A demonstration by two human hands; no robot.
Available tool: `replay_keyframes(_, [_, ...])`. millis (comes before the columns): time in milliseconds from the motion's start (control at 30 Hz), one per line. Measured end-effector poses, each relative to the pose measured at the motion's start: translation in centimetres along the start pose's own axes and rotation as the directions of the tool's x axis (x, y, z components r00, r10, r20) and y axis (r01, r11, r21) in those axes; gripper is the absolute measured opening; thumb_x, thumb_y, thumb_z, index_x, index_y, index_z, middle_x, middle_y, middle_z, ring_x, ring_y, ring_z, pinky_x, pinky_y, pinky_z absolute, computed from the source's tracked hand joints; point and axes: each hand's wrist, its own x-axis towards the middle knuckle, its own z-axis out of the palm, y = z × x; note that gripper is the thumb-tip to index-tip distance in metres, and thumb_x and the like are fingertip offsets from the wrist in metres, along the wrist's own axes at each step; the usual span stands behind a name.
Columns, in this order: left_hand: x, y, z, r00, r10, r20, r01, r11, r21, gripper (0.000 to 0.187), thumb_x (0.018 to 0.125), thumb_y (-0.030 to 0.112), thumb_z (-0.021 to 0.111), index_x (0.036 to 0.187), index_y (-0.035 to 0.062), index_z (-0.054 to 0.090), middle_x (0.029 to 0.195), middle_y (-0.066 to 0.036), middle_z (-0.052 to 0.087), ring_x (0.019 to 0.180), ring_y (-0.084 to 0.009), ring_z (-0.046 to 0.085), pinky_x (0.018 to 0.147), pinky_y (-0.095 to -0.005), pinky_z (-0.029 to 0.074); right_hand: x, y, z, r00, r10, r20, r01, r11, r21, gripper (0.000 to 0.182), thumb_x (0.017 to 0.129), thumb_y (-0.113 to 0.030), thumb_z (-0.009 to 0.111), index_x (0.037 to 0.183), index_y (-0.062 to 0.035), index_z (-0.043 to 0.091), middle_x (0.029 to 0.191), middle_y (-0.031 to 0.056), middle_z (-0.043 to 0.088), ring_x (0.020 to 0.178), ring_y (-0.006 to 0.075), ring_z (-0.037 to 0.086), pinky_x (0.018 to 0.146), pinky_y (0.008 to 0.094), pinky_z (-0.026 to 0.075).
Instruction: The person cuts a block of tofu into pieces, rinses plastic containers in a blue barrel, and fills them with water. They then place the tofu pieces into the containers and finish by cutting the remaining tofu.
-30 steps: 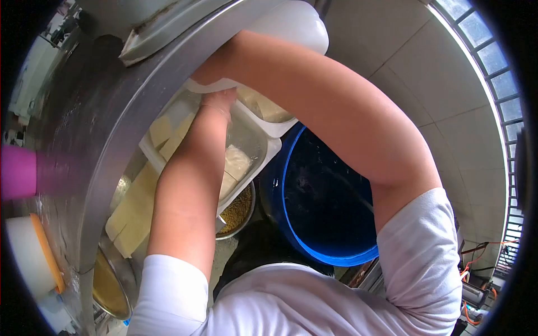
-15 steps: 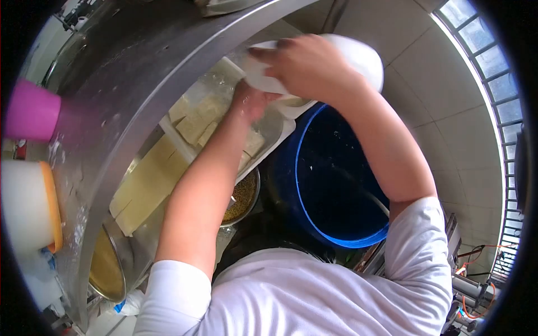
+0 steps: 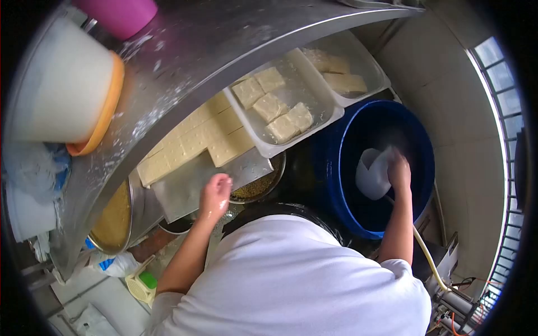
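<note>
My right hand [image 3: 399, 169] grips a white plastic scoop [image 3: 372, 178] inside the blue barrel [image 3: 341, 185]; the barrel's dark inside hides its depth. Wet and with nothing in it, my left hand [image 3: 215, 197] hangs with loosely bent fingers in front of the metal tray [image 3: 174, 196]. Large slabs of tofu [image 3: 193, 140] lie on that tray, cut by straight lines. Behind, a white tub [image 3: 269, 150] holds several smaller tofu blocks [image 3: 270, 106] in clear liquid. A second white tub [image 3: 358, 98] beside it holds more tofu pieces.
A steel counter [image 3: 185, 56] curves overhead, bearing a pink container [image 3: 120, 14] and a white bucket with an orange rim [image 3: 109, 101]. Below are a bowl of yellowish grains [image 3: 255, 187] and a pan of yellow material [image 3: 115, 221]. A hose [image 3: 426, 255] runs beside the barrel.
My right hand has carried the white scoop from over the tubs down into the blue barrel. My left hand has left the tofu tub and come back toward my body. The view has shifted.
</note>
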Motion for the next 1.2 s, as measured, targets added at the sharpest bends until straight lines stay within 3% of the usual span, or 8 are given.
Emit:
replay_keyframes(100, [1.0, -6.8, -0.8, 0.968, -0.175, -0.182, 0.155, 0.981, -0.119, 0.039, 0.099, 0.034, 0.066, 0.112, -0.0027, 0.066, 0.106, -0.019, 0.073, 0.103, -0.0270, 0.070, 0.092, -0.0388, 0.053, -0.4, -2.8, 1.8, 0.981, 0.003, -0.193, -0.006, 1.000, -0.019, 0.039, 0.096, -0.014, 0.066, 0.135, -0.0097, 0.065, 0.120, 0.0205, 0.069, 0.113, 0.0381, 0.066, 0.096, 0.0446, 0.053])
replay_keyframes(267, [8.3, -8.6, 2.2, 0.943, -0.205, -0.262, 0.266, 0.938, 0.224, 0.072, 0.097, 0.060, 0.053, 0.124, -0.0056, 0.063, 0.131, -0.029, 0.063, 0.135, -0.0428, 0.048, 0.113, -0.0569, 0.033, -3.7, -20.3, 2.4, 0.804, -0.459, -0.377, 0.585, 0.721, 0.371, 0.024, 0.092, -0.002, 0.069, 0.115, -0.0031, 0.070, 0.108, 0.0178, 0.071, 0.099, 0.0345, 0.070, 0.085, 0.0405, 0.058])
replay_keyframes(367, [11.3, -6.1, 5.8, 0.922, -0.199, -0.331, 0.308, 0.896, 0.319, 0.079, 0.096, 0.065, 0.051, 0.130, -0.0063, 0.060, 0.133, -0.032, 0.060, 0.136, -0.0442, 0.047, 0.114, -0.0599, 0.030, -7.6, -28.0, 5.4, 0.618, -0.756, -0.216, 0.760, 0.505, 0.408, 0.015, 0.087, -0.008, 0.067, 0.097, 0.0024, 0.070, 0.106, 0.0179, 0.070, 0.097, 0.0372, 0.068, 0.085, 0.0426, 0.057])
replay_keyframes(433, [12.6, -5.0, 7.0, 0.895, -0.433, -0.104, 0.420, 0.899, -0.125, 0.076, 0.096, 0.053, 0.063, 0.142, -0.0062, 0.053, 0.146, -0.027, 0.054, 0.137, -0.0384, 0.049, 0.110, -0.0460, 0.040, -9.3, -31.4, 7.4, 0.423, -0.906, 0.011, 0.825, 0.391, 0.407, 0.042, 0.091, -0.013, 0.065, 0.130, 0.0044, 0.060, 0.129, 0.0261, 0.063, 0.119, 0.0385, 0.062, 0.098, 0.0423, 0.054])
replay_keyframes(633, [10.8, 0.9, 3.4, 0.871, -0.457, 0.180, 0.451, 0.597, -0.664, 0.073, 0.094, 0.045, 0.066, 0.150, 0.0028, 0.047, 0.152, -0.016, 0.051, 0.144, -0.0320, 0.039, 0.117, -0.0555, 0.024, -9.1, -35.3, 14.0, 0.554, -0.748, 0.364, 0.678, 0.660, 0.323, 0.073, 0.093, -0.013, 0.054, 0.155, 0.0099, 0.022, 0.161, 0.0333, 0.026, 0.139, 0.0414, 0.048, 0.113, 0.0453, 0.042])
replay_keyframes(767, [12.6, -1.1, 2.8, 0.718, -0.578, 0.387, 0.630, 0.305, -0.714, 0.061, 0.093, 0.047, 0.065, 0.142, 0.0130, 0.056, 0.144, -0.009, 0.058, 0.135, -0.0306, 0.048, 0.110, -0.0612, 0.028, -8.6, -35.0, 14.8, 0.526, -0.789, 0.318, 0.792, 0.590, 0.155, 0.072, 0.089, -0.011, 0.053, 0.153, 0.0121, 0.027, 0.161, 0.0325, 0.026, 0.140, 0.0398, 0.047, 0.115, 0.0465, 0.039])
replay_keyframes(1033, [11.2, -4.8, 5.4, 0.922, -0.372, -0.108, 0.185, 0.667, -0.721, 0.060, 0.084, 0.018, 0.082, 0.134, 0.0009, 0.054, 0.129, -0.014, 0.062, 0.118, -0.0250, 0.060, 0.097, -0.0415, 0.049, -8.6, -34.5, 15.3, 0.556, -0.783, 0.279, 0.722, 0.622, 0.304, 0.068, 0.089, -0.009, 0.054, 0.151, 0.0093, 0.034, 0.158, 0.0316, 0.032, 0.135, 0.0428, 0.051, 0.114, 0.0456, 0.040])
replay_keyframes(1200, [7.7, -6.8, 0.8, 0.924, -0.282, 0.260, 0.338, 0.277, -0.899, 0.044, 0.091, 0.021, 0.073, 0.131, 0.0057, 0.061, 0.120, -0.010, 0.069, 0.110, -0.0242, 0.066, 0.092, -0.0427, 0.055, -9.0, -35.8, 12.3, 0.605, -0.748, 0.272, 0.560, 0.644, 0.521, 0.066, 0.093, -0.014, 0.059, 0.150, 0.0088, 0.035, 0.153, 0.0348, 0.038, 0.130, 0.0466, 0.054, 0.109, 0.0451, 0.046])
